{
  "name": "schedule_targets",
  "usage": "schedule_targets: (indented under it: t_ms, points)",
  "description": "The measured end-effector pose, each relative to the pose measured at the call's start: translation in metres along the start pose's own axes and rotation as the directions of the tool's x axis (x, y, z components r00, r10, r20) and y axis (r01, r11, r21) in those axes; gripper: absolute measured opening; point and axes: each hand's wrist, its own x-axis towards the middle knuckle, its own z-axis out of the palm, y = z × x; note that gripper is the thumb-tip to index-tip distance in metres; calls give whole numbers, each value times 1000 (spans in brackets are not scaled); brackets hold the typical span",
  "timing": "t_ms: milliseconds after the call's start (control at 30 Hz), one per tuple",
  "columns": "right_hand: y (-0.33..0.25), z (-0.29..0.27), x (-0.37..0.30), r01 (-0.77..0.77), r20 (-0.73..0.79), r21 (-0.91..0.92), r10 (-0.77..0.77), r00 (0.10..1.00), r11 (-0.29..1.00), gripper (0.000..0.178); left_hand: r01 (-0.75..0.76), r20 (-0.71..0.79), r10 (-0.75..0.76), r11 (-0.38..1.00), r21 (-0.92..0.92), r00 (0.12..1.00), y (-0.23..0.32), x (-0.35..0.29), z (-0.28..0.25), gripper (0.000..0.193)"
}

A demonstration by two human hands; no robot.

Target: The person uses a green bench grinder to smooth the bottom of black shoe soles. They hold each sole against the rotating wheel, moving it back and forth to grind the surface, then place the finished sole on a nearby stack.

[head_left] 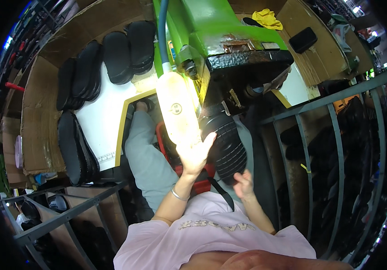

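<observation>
A black shoe sole (227,146) with curved grooves across its face stands in front of me, its far end up at the green machine's (216,27) working part. My right hand (244,184) has its fingers curled at the near right edge of this sole, gripping it. By the sole's left side is my left hand (195,157), thumb stretched out and apart, its tip close to the sole's edge. The other fingers of that hand are partly lost behind the glowing lamp (177,108) and its glare. Whether the left thumb touches the sole, I cannot tell.
Several black soles (117,56) lie stacked on a white tabletop (105,105) at left, inside a cardboard wall (45,121). Metal rails (333,130) stand at right, another rack (67,216) at lower left. A yellow cloth (268,19) and a dark phone-shaped object (303,40) lie far right.
</observation>
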Motion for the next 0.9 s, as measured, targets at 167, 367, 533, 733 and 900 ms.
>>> schedule_targets:
  t_ms: [167,367,533,733,900]
  points:
    - [-80,20,31,339,-125,-133,-355,927,932,55,55,48,-51,996,-68,998,-13,-8,-7,22]
    - [-144,56,104,401,65,-261,-398,915,878,38,-59,101,61,998,-30,993,-8,14,-33,37]
    - [-124,105,127,354,240,-235,-299,924,905,39,148,-14,-157,952,-268,987,12,17,-91,35]
    - [-97,149,126,422,414,-398,-251,875,815,30,352,38,-361,874,-335,932,-25,-33,-159,23]
    - [-84,167,122,463,403,-490,-279,872,739,35,436,379,-424,898,57,823,-28,-31,-125,31]
